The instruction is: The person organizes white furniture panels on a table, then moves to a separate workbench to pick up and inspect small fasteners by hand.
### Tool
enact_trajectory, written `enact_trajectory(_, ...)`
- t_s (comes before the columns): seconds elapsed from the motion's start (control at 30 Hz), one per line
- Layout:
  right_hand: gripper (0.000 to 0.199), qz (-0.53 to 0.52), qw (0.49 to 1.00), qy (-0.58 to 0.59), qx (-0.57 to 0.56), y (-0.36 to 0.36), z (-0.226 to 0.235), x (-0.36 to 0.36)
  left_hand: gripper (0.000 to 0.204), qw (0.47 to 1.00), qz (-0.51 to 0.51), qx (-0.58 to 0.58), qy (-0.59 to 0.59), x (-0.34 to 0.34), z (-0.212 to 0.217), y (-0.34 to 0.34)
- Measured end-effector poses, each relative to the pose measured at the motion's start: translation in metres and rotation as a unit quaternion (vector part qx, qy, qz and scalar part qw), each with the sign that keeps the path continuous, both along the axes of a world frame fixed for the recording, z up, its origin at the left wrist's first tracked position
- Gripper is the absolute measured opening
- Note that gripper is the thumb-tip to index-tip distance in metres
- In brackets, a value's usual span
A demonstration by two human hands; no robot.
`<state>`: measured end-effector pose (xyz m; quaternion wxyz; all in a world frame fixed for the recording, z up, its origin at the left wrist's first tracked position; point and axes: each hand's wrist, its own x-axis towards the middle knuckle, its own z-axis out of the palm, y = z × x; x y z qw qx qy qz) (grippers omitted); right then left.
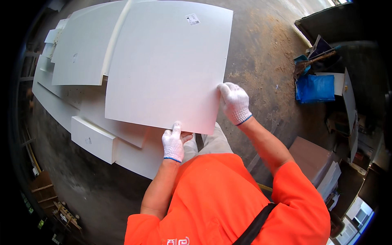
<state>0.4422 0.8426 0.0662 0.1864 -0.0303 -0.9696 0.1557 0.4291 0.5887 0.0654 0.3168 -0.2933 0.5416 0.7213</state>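
A large white panel (171,69) with a small printed label (192,19) near its far right corner lies in front of me. My left hand (173,143), in a white knit glove with a blue cuff, grips its near edge, thumb on top and fingers underneath. At the right edge, close to the near corner, my gloved right hand (234,102) pinches the same panel. Beneath and to the left are several other white panels, among them a wide one (87,45) and a thick block-like stack (93,139).
Sawdust (277,45) is scattered over the concrete floor on the right. Beyond it are a broom (320,59), a blue bag (314,87) and a leaning board (350,106). A brown box (310,159) stands near my right elbow. Wooden pieces (65,214) lie at the lower left.
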Motion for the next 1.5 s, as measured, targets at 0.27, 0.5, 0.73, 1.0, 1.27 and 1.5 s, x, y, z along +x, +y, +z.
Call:
enact_trajectory(0.27,0.022,0.06,0.974,-0.145,-0.162,-0.067,0.018,0.146,0.032,0.999,-0.027,0.027,0.0,0.007,0.007,0.009)
enact_trajectory(0.5,0.014,-0.068,0.958,-0.113,-0.256,-0.053,0.009,0.129,0.025,0.999,-0.036,0.019,0.018,0.003,-0.007,-0.015)
enact_trajectory(0.73,0.018,-0.168,0.668,-0.281,-0.668,-0.07,0.024,0.106,0.026,0.975,0.186,-0.001,0.12,-0.124,-0.039,-0.131)
enact_trajectory(1.0,0.017,-0.296,0.641,-0.196,-0.681,-0.007,0.016,0.139,0.034,0.982,0.147,0.084,0.08,-0.026,-0.02,-0.129)
enact_trajectory(1.27,0.013,-0.334,0.671,-0.186,-0.635,0.102,0.034,0.139,0.043,0.98,-0.105,0.061,0.159,-0.041,-0.001,-0.083)
enact_trajectory(1.5,0.013,-0.291,0.693,-0.179,-0.635,0.114,0.065,0.125,0.034,0.965,0.063,-0.184,0.176,-0.081,-0.005,-0.031)
